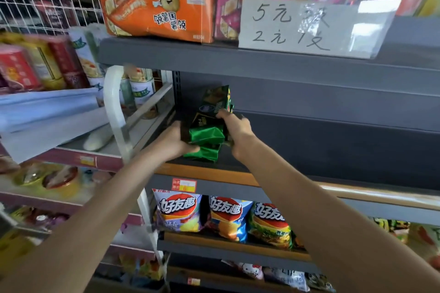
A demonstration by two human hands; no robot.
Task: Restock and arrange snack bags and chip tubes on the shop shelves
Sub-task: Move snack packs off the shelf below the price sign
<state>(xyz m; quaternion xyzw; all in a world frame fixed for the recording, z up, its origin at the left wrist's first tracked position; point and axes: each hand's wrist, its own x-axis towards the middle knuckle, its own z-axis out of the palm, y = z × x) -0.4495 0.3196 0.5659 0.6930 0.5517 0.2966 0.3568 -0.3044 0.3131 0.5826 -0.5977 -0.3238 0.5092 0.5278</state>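
Glossy green foil snack bags [206,134], crinkled, clamped between left hand [176,141] and right hand [235,129] on dark grey metal shelf [333,150].

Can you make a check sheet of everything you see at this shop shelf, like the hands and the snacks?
Surface: dark grey metal middle shelf, mostly bare.
Job's things: shiny green foil snack bags, bunched at the shelf's left end.
Clutter: handwritten white paper price sign; orange cardboard snack box on the shelf above.
Grippers: left hand and right hand both grip the bags.
Cables: nothing seen.
Surroundings: colourful chip bags on the shelf below; blurred chip tubes at left.
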